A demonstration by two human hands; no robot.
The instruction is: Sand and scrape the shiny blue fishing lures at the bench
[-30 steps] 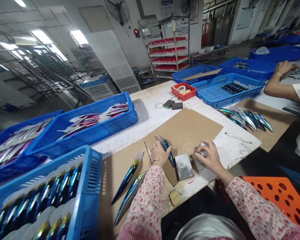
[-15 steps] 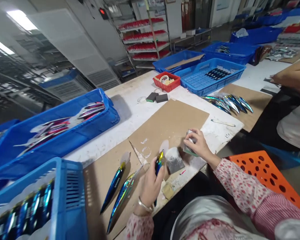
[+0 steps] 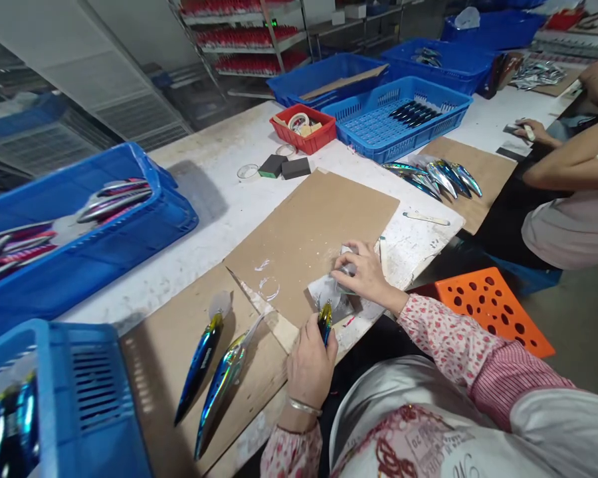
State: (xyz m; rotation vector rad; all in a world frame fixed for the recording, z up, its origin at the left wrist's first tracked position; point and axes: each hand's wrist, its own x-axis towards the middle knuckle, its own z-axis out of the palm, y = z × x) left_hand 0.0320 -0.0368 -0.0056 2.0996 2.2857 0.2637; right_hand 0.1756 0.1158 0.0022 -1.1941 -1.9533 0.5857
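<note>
My left hand (image 3: 311,362) is wrapped round a blue and yellow fishing lure (image 3: 324,320), whose yellow end points at a grey dusty pad (image 3: 333,293) on the table edge. The fingers of my right hand (image 3: 363,271) grip a small grey-white block (image 3: 347,268) just above and right of that pad. Two more lures lie on the brown board left of my left hand: a dark blue one (image 3: 200,364) and a shiny blue-green one (image 3: 224,382), each with a clear lip or tail at its upper end.
Blue bins (image 3: 179,211) of lures stand at the left. A red tray (image 3: 323,136) and a blue basket (image 3: 349,126) are at the back, near dark blocks (image 3: 296,168). An orange perforated stool (image 3: 496,312) and another person's arm (image 3: 568,154) are at the right.
My right hand with the block has moved left, closer to the pad and the lure. The lure's yellow end now overlaps the pad. The whole view has shifted.
</note>
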